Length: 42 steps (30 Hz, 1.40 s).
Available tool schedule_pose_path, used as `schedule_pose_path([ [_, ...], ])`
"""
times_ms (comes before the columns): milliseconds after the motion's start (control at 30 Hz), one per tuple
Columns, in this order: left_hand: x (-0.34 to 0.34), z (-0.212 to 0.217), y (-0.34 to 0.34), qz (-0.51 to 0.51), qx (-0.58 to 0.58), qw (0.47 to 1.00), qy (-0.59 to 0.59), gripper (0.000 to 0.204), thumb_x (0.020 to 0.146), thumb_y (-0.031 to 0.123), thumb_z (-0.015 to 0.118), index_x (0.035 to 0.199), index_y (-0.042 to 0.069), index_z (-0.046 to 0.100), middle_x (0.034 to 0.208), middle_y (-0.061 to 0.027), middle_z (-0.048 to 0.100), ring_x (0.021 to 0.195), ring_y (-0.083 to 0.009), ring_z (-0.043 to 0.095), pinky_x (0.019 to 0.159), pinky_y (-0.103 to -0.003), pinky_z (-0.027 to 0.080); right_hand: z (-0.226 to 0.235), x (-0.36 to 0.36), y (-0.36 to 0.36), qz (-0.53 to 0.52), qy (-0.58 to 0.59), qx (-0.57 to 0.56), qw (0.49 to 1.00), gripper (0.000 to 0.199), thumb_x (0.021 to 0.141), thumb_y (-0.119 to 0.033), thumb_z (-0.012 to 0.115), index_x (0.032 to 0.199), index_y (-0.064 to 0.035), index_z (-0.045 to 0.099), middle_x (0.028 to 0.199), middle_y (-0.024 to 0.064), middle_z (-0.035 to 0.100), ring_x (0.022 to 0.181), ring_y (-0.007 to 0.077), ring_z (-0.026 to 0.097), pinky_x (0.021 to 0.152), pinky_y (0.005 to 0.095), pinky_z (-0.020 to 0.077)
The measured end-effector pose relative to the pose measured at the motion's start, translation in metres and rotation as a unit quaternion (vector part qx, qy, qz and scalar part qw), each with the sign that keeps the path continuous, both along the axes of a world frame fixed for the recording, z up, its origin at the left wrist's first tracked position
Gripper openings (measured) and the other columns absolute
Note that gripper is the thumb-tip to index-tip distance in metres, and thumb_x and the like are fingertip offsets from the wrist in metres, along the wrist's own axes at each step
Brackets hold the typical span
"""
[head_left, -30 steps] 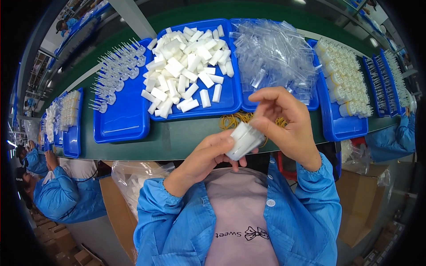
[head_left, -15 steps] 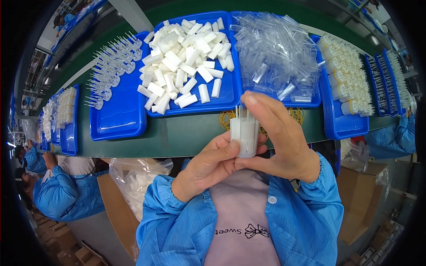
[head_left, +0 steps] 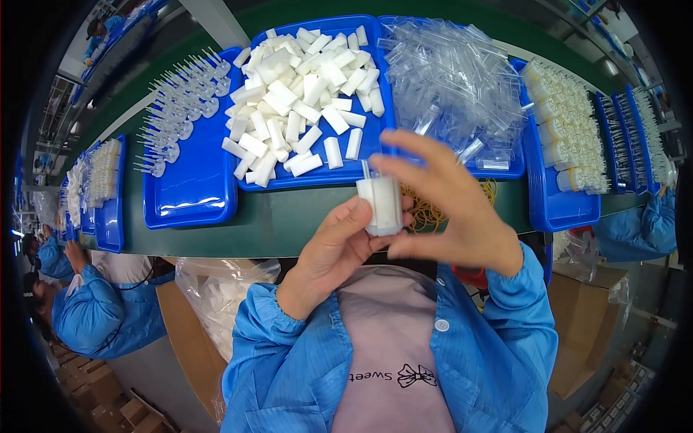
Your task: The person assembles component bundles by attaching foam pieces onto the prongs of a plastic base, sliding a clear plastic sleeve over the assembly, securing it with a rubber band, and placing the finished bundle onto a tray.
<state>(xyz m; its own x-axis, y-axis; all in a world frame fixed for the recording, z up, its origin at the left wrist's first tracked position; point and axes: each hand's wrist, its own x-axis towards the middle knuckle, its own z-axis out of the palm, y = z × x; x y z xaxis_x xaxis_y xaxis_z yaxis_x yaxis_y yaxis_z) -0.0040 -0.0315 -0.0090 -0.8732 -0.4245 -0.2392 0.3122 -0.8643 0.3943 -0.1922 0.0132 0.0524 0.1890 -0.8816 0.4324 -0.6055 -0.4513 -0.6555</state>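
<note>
My left hand [head_left: 325, 249] is closed around a small upright bundle of white foam blocks [head_left: 382, 206], above the table's near edge. Thin pale stems stick up from its top, and its base looks clear. To the right of the bundle, my right hand [head_left: 462, 209] is open, thumb and fingers spread apart and slightly blurred. Yellow rubber bands [head_left: 427, 211] lie on the table, partly hidden behind that hand. Loose white foam blocks [head_left: 289, 101] fill a blue tray [head_left: 361, 154] beyond my hands. Beside them, clear plastic sleeves [head_left: 455, 86] are heaped in another tray.
At left, a blue tray [head_left: 188, 202] holds clear pieces with thin stems [head_left: 180, 108]. The right tray [head_left: 567, 206] carries rows of banded foam bundles [head_left: 559, 123]. A plastic bag of foam [head_left: 224, 303] and a cardboard box [head_left: 588, 325] flank me. A co-worker [head_left: 108, 310] sits at left.
The foam bundle and my left hand have shifted slightly left and away from me. My right hand's fingers have come off the bundle and spread.
</note>
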Motion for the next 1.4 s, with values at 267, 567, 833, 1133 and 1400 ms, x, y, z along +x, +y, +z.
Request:
schedule_pose_path([
  [267, 0.0, -0.002, -0.005, 0.119, -0.073, 0.988, -0.065, 0.047, 0.099, 0.027, 0.045, 0.136, -0.001, 0.038, 0.123, -0.014, 0.054, 0.104, -0.022, 0.058, 0.088, -0.033, 0.048, -0.046, -0.037, -0.029, -0.25, 0.348, 0.004, 0.904, 0.014, 0.065, -0.015, 0.075, 0.074, -0.0078, 0.067, 0.083, 0.0067, 0.054, 0.086, 0.0243, 0.052, 0.074, 0.0376, 0.0366],
  [567, 0.002, -0.007, 0.001, 0.196, -0.26, 0.937, -0.13, 0.056, 0.095, 0.028, 0.055, 0.14, 0.003, 0.034, 0.122, -0.0108, 0.054, 0.096, -0.0164, 0.058, 0.081, -0.028, 0.048, -0.06, -0.036, -0.03, -0.226, 0.371, 0.027, 0.9, 0.017, 0.067, -0.013, 0.074, 0.081, -0.0078, 0.065, 0.084, 0.0057, 0.054, 0.086, 0.0233, 0.051, 0.073, 0.0373, 0.0355],
  [833, -0.004, -0.001, 0.002, 0.167, -0.209, 0.958, -0.106, 0.054, 0.094, 0.021, 0.056, 0.141, 0.002, 0.035, 0.125, -0.0116, 0.054, 0.1, -0.0166, 0.057, 0.084, -0.029, 0.047, -0.037, -0.034, -0.01, -0.225, 0.127, 0.059, 0.964, 0.019, 0.079, -0.004, 0.06, 0.098, -0.0082, 0.058, 0.088, 0.0088, 0.059, 0.08, 0.0267, 0.054, 0.07, 0.0385, 0.0367],
  [1133, -0.004, -0.003, 0.002, 0.197, -0.229, 0.943, -0.141, 0.052, 0.094, 0.015, 0.055, 0.14, 0.002, 0.036, 0.124, -0.0119, 0.055, 0.102, -0.017, 0.057, 0.085, -0.029, 0.047, -0.05, -0.037, -0.019, -0.145, 0.276, 0.067, 0.948, 0.031, 0.081, -0.005, 0.059, 0.112, -0.0081, 0.058, 0.087, 0.0083, 0.062, 0.083, 0.0281, 0.056, 0.073, 0.0383, 0.0393],
  [1400, -0.001, -0.004, 0.001, 0.19, -0.203, 0.95, -0.142, 0.051, 0.093, 0.015, 0.055, 0.139, 0.002, 0.037, 0.124, -0.0124, 0.055, 0.104, -0.0172, 0.057, 0.085, -0.03, 0.047, -0.052, -0.034, -0.011, -0.087, 0.24, 0.098, 0.962, 0.033, 0.075, 0.001, 0.061, 0.107, -0.0021, 0.059, 0.094, 0.0169, 0.059, 0.083, 0.0344, 0.057, 0.074, 0.0426, 0.0446],
])
